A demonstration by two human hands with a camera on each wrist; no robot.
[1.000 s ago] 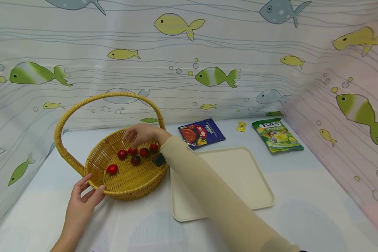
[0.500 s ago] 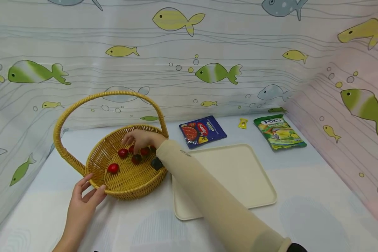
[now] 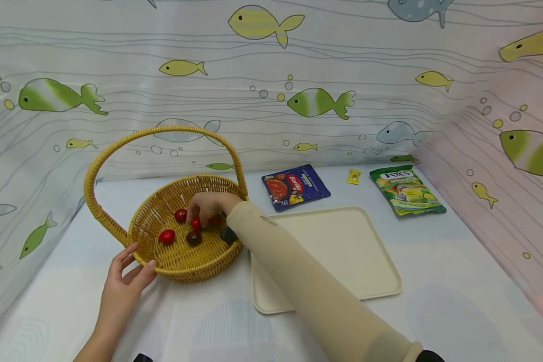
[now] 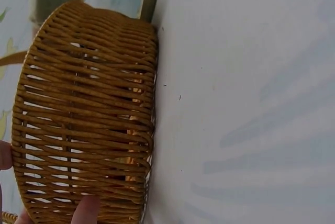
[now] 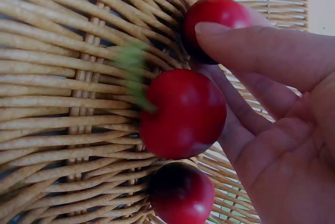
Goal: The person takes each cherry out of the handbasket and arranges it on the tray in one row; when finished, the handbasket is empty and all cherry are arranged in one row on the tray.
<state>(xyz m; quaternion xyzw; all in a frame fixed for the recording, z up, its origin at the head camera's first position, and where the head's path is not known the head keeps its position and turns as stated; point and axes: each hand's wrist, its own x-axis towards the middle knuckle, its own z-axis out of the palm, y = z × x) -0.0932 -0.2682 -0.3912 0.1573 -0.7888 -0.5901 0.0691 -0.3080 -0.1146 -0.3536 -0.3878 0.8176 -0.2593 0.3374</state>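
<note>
A yellow wicker basket with a tall arched handle stands on the left, with several red and dark-red cherries in it. At its near-left rim, my left hand holds the edge, thumb towards the front; fingertips touch the weave in the left wrist view. Inside the basket is my right hand, reaching in from the right. Its thumb and fingers pinch a red cherry. Close beside lie a larger red cherry and a dark-topped cherry. Another cherry lies apart, nearer the left hand.
A cream tray lies right of the basket, partly under the right sleeve. Behind it are a blue Barilla pouch, a small yellow wrapped candy and a green Fox's bag. Fish-printed cloth hangs behind.
The right hand has lowered among the cherries, and its fingers have closed on one. The left hand stays on the basket rim. The head view has shifted slightly.
</note>
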